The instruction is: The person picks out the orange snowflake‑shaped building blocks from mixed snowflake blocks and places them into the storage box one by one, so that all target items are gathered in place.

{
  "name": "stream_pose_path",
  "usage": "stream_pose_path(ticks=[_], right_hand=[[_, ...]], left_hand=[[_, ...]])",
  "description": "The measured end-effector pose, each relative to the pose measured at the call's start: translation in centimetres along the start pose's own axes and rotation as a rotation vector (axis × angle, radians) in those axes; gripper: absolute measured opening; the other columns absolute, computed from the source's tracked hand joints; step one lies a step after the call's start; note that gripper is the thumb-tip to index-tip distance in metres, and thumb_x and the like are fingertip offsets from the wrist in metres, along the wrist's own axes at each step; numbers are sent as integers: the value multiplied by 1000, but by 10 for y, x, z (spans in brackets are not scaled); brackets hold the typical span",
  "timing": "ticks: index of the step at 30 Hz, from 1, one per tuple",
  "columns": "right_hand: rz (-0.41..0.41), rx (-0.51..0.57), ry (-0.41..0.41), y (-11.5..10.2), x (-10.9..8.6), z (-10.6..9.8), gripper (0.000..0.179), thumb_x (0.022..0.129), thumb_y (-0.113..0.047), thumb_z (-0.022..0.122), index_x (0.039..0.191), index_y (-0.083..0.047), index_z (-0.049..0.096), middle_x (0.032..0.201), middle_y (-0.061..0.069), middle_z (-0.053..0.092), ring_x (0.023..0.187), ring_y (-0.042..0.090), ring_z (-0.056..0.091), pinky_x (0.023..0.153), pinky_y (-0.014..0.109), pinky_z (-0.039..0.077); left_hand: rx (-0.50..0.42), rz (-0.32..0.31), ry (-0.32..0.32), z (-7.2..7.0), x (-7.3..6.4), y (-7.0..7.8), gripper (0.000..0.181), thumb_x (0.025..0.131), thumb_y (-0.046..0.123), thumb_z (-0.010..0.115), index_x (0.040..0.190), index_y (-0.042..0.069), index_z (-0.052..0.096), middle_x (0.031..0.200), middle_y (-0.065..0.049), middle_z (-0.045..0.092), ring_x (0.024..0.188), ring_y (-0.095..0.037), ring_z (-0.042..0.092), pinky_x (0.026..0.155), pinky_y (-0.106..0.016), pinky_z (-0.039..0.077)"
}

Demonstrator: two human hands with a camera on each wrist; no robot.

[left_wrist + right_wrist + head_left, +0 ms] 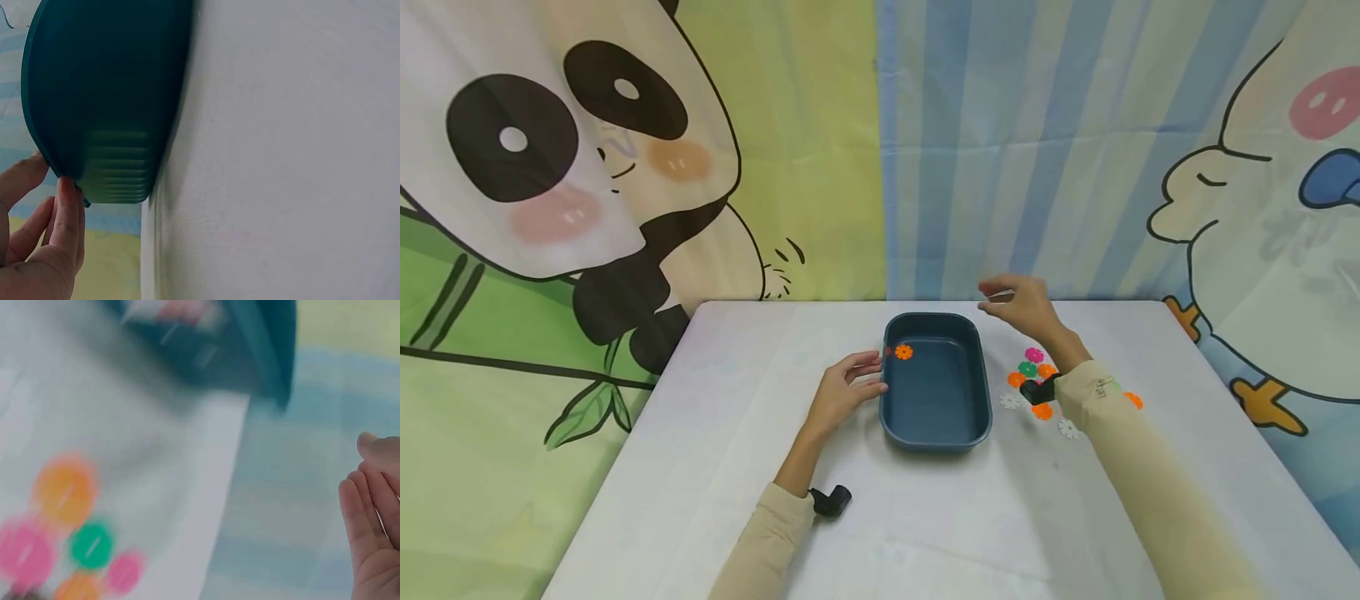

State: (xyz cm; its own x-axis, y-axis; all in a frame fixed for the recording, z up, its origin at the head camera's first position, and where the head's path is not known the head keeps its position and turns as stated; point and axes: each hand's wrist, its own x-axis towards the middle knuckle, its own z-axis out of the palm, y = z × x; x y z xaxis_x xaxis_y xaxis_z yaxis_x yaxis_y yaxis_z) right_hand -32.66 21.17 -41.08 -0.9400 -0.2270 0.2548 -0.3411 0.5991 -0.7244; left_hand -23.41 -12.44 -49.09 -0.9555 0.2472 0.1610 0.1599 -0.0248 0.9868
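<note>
Head view: the left hand point(842, 392), fingers relaxed, is touching a blue tray point(936, 404); the right hand point(1024, 307), thumb parted, is hovering off its far right corner. On the table point(715, 400), the tray's long axis is running near-to-far, an orange disc point(904, 352) showing inside.

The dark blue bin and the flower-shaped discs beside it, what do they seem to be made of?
The dark blue bin looks like molded plastic, smooth and satin: rounded corners, even rim, ribbed wall. The flower-shaped discs are probably thin plastic, from their neat notched edges and solid colours; their finish is too small to judge.
</note>
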Motion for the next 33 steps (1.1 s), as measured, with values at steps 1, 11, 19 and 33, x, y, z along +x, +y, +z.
stream_pose_path(ticks=[1, 11, 19, 33], right_hand=[[12, -18, 8, 9, -4, -7, 37, 87, -14, 75, 121, -4, 67, 118, 15, 66, 103, 32, 66, 84, 45, 59], [270, -139, -26, 95, -56, -46, 43, 90, -20, 72, 127, 0, 62, 121, 22, 64, 106, 40, 63, 88, 51, 56], [406, -115, -71, 121, -74, -46, 48, 91, -19, 71, 134, -3, 58, 129, 21, 58, 115, 40, 57, 94, 47, 54], [413, -138, -122, 130, -69, -44, 48, 91, -23, 71, 134, -5, 59, 129, 22, 59, 116, 41, 56, 95, 47, 52]], left_hand=[[4, 2, 3, 0, 0, 0, 61, 80, -3, 77, 135, -6, 50, 132, -24, 56, 121, -40, 54, 91, -27, 55], [24, 0, 27, 1, -2, 1, 60, 80, -2, 78, 134, -4, 53, 129, -20, 59, 118, -34, 58, 90, -29, 56], [15, -12, 19, 1, -3, 0, 61, 80, 0, 78, 135, -3, 52, 132, -25, 56, 119, -35, 57, 91, -28, 55], [-3, -22, 13, 0, -2, -4, 61, 81, 1, 78, 136, -2, 52, 132, -21, 57, 120, -34, 56, 91, -28, 55]])
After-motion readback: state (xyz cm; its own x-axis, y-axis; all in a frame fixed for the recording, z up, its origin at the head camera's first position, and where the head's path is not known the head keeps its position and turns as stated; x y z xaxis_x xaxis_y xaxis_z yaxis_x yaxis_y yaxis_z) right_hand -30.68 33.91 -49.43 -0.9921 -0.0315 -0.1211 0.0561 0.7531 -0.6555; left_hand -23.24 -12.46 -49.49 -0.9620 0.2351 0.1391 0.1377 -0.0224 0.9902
